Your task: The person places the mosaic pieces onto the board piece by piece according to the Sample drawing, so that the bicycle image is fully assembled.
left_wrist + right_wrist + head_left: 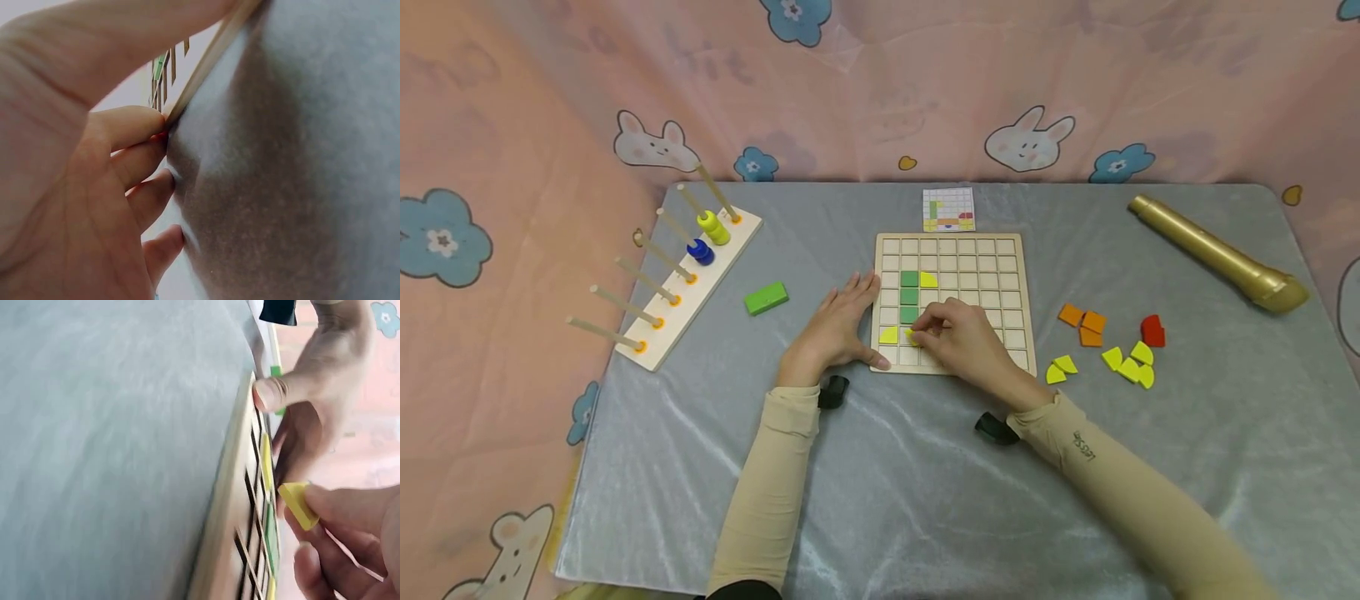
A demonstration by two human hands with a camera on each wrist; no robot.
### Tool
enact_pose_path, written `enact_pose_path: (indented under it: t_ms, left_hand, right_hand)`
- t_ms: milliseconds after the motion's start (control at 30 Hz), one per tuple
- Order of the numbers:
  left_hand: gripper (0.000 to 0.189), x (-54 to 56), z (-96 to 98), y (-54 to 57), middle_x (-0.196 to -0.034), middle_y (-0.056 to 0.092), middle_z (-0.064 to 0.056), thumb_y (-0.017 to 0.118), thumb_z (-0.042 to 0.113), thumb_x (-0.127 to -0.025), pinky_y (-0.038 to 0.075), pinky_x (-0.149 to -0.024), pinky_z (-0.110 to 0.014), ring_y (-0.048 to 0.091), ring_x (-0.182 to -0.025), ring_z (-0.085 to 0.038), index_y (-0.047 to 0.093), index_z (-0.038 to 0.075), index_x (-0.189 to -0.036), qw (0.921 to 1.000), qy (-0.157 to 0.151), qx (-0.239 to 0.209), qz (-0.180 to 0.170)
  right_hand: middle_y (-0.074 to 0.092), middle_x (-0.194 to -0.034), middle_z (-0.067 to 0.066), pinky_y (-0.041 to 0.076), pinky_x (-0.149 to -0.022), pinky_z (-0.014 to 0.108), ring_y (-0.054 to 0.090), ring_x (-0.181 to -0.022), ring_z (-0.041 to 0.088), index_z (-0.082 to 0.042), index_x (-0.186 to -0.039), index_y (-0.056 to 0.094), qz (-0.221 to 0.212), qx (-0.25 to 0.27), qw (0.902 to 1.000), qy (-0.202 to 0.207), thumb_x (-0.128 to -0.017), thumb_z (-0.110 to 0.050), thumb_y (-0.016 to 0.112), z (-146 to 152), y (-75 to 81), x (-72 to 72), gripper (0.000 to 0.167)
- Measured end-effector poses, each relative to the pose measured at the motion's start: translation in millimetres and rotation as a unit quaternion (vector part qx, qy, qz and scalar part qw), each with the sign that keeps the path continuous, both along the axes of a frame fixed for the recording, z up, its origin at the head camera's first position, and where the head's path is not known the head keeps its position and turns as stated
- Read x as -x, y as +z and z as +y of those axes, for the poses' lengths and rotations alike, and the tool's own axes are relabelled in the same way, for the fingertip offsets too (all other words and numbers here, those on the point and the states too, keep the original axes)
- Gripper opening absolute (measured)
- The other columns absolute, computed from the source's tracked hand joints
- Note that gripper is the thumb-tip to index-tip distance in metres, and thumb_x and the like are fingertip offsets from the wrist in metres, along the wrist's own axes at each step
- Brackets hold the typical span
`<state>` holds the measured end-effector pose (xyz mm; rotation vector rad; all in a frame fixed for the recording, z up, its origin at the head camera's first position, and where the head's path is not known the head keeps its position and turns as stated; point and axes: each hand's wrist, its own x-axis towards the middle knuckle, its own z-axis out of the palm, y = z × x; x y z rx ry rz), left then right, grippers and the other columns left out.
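My right hand (958, 337) pinches a small yellow tile (299, 505) between thumb and fingers, low over the near left part of the square wooden grid board (1028, 337). Along the board's left side lies my left hand (831, 333), fingers stretched out against the edge and thumb at the near left corner. Three green square tiles (909, 297) stand in one column of the grid. Beside the top one is a yellow quarter-round tile (928, 280), and another yellow tile (888, 335) lies in the leftmost column.
A small pattern card (949, 208) lies behind the board. To the right are orange tiles (1091, 337), red tiles (1153, 331), loose yellow tiles (1128, 369) and a gold tube (1221, 254). Leftward are a green block (767, 297) and a peg stand (700, 293) with yellow and blue rings.
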<state>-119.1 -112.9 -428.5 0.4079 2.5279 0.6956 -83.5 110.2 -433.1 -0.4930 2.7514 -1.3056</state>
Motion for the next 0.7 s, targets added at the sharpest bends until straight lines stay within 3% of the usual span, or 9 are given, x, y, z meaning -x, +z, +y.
enact_pose_path:
  t_ms: [167,300,433,700]
  left_hand:
    - [0.134,-0.1,-0.6,1.1,-0.18,0.006,0.001,0.099,0.035,-0.071,0.002,-0.138,-0.045,0.0,-0.168,-0.019,0.014,0.014,-0.171,1.0,-0.004,0.002,0.001]
    - [0.134,0.0,-0.8,1.3,-0.18,0.007,0.0,0.1,0.035,-0.071,0.003,-0.138,-0.047,0.001,-0.168,-0.02,0.014,0.013,-0.171,1.0,-0.007,0.005,0.004]
    - [0.134,0.0,-0.9,0.8,-0.18,0.007,0.0,0.1,0.035,-0.071,0.003,-0.138,-0.047,0.001,-0.168,-0.02,0.014,0.013,-0.171,1.0,-0.005,0.003,0.005]
    - [0.134,-0.3,-0.2,1.8,-0.18,0.007,-0.001,0.1,0.034,-0.071,0.003,-0.138,-0.047,0.001,-0.168,-0.021,0.014,0.013,-0.171,1.0,-0.006,0.003,0.003]
  right_hand:
    - [0.067,-0.077,0.008,0.041,-0.062,0.027,0.054,-0.067,0.015,-0.008,-0.084,0.081,-0.005,-0.014,0.9991,-0.039,-0.089,-0.009,0.083,-10.6,-6.0,1.0,0.006]
    - [0.064,-0.078,0.008,0.04,-0.063,0.03,0.051,-0.071,0.019,-0.009,-0.079,0.074,-0.008,-0.037,0.9977,-0.056,-0.089,-0.011,0.085,-14.1,-10.4,1.0,0.015]
    - [0.064,-0.076,0.008,0.041,-0.064,0.033,0.05,-0.075,0.022,-0.01,-0.075,0.067,-0.011,-0.045,0.9973,-0.057,-0.089,-0.012,0.085,-16.2,-13.2,1.7,0.024]
    - [0.061,-0.077,0.008,0.039,-0.06,0.031,0.051,-0.071,0.02,-0.01,-0.077,0.067,-0.031,-0.061,0.9968,-0.042,-0.091,-0.015,0.084,-18.8,-13.3,-0.7,0.023]
